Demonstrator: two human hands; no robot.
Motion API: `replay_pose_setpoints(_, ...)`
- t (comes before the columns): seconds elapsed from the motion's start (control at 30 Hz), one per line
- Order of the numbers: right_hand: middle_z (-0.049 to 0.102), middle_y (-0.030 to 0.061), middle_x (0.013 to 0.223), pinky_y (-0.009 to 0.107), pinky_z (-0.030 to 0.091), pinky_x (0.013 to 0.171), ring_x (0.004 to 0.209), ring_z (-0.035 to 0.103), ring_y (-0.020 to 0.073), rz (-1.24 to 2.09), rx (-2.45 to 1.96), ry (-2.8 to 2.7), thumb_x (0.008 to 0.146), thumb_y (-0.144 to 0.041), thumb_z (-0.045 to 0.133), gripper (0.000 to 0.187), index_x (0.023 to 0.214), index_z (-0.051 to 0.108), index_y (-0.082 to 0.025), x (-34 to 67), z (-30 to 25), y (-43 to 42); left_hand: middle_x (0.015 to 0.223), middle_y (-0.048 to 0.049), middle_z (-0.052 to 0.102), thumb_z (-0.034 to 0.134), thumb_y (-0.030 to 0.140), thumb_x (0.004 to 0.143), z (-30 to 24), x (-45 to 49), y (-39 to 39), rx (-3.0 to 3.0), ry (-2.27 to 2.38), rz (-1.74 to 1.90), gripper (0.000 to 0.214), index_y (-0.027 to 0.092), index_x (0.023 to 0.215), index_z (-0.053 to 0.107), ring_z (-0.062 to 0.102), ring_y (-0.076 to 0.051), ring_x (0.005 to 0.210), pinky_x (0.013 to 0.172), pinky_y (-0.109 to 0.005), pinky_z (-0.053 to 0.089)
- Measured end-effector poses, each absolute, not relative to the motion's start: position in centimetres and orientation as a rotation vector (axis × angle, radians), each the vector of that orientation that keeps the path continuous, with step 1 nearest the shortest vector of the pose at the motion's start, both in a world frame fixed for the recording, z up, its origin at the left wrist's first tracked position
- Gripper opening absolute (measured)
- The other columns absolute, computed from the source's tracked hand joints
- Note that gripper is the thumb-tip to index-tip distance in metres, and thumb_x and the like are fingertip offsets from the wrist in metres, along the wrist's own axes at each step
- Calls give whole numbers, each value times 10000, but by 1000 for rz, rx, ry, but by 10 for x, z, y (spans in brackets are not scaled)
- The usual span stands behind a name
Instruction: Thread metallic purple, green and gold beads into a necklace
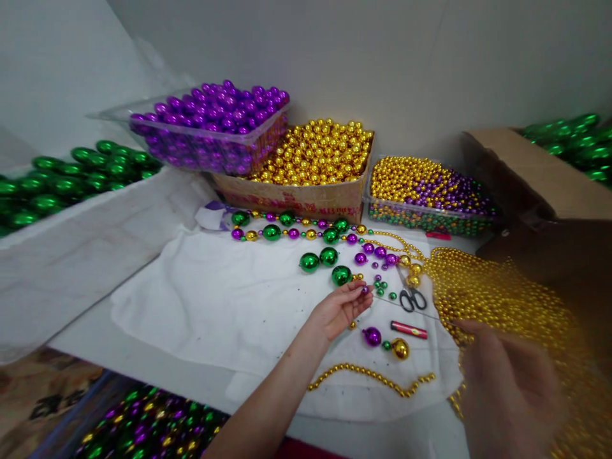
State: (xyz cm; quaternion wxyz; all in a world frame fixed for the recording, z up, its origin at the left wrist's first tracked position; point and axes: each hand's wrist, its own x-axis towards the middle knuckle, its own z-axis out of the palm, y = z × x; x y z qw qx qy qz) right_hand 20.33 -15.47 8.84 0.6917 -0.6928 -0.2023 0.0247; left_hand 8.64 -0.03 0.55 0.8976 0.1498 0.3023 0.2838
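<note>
My left hand [340,308] lies palm up on the white cloth [215,299], its fingertips pinched on a small purple bead [366,289]. Beside it lie loose green balls [327,257], small green and purple beads [380,285], and a strung row of green, purple and gold beads [296,229]. My right hand [502,389] is raised at the lower right, smeared by motion, in front of a heap of gold bead strands [497,299]. A short gold bead strand [373,376] lies near the cloth's front edge.
Scissors [413,299], a red lighter [409,329] and a purple and a gold ball [386,342] lie between my hands. At the back stand a tray of purple balls [215,124], a carton of gold balls [315,156] and a tray of mixed beads [425,191]. Green balls [62,178] fill the left.
</note>
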Motion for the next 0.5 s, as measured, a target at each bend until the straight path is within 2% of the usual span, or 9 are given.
replay_pose_setpoints(0.27,654,58,818,207,394,491,632,562,111,9,-1536,-530,792,-212,643,92,837,632,-132,189,84,-156,906,-90,670,584,-14,763,5,83,-8,356,634,604,175,92,902,592,668,-144,782,789,-256,540)
replay_pose_setpoints(0.5,649,70,837,282,469,659,732,611,155,-20,-1519,-629,819,-217,623,97,848,639,-126,189,82,-154,900,-77,663,611,2,749,7,83,-12,410,642,617,171,95,893,606,662,-135,761,771,-254,543)
